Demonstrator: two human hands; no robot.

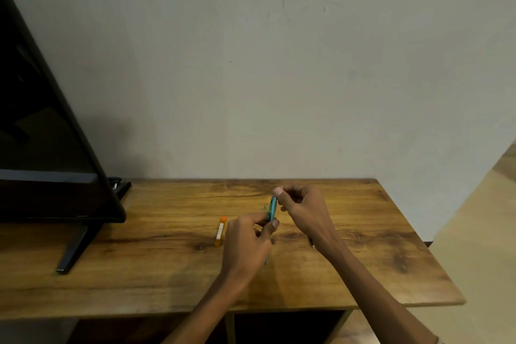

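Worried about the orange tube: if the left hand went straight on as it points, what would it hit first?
Probably the right hand, pinching the same teal pen as the left hand; the tube lies left of that line. Depth is unclear.

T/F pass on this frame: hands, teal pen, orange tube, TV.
1. The left hand and the right hand both hold the teal pen. True.
2. The orange tube lies on the table, to the left of the left hand. True.
3. The teal pen lies flat on the table. False: it is held roughly upright between the two hands.
4. The TV stands at the table's right end. False: it stands at the left end.
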